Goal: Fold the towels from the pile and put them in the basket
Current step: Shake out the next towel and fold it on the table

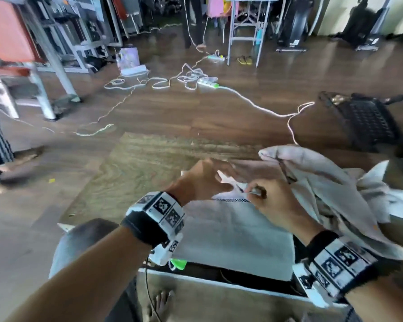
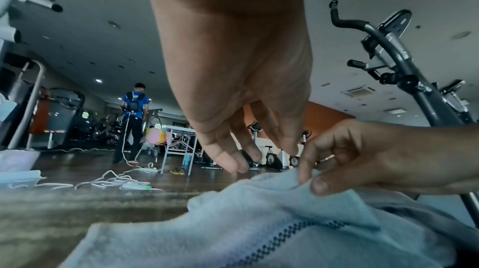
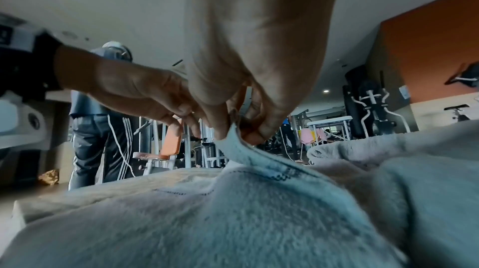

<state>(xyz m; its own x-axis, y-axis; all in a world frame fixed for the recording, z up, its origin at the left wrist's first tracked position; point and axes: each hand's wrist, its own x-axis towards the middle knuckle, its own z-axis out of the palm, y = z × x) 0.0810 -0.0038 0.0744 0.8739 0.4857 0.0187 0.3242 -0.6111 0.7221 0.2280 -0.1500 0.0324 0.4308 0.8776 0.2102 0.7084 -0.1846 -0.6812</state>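
Note:
A pale blue towel (image 1: 233, 231) with a dark chequered stripe lies spread on the wooden table (image 1: 137, 163). My right hand (image 1: 254, 192) pinches its far edge between thumb and fingers and lifts it a little, which the right wrist view shows as the right hand (image 3: 241, 133) holding a raised fold of the towel (image 3: 233, 221). My left hand (image 1: 219, 180) hovers just left of that pinch; in the left wrist view the left hand (image 2: 246, 159) hangs with relaxed fingers above the towel (image 2: 259, 221), holding nothing. A crumpled pile of beige towels (image 1: 323, 182) lies to the right. A black basket (image 1: 363, 122) stands at the far right.
White cables and power strips (image 1: 207, 82) trail across the floor beyond the table. A metal stand (image 1: 244, 31) and gym machines line the back. An exercise bike (image 2: 404, 67) rises at the right. A person (image 2: 133, 125) stands far off; another person (image 3: 101, 129) stands close by on the left.

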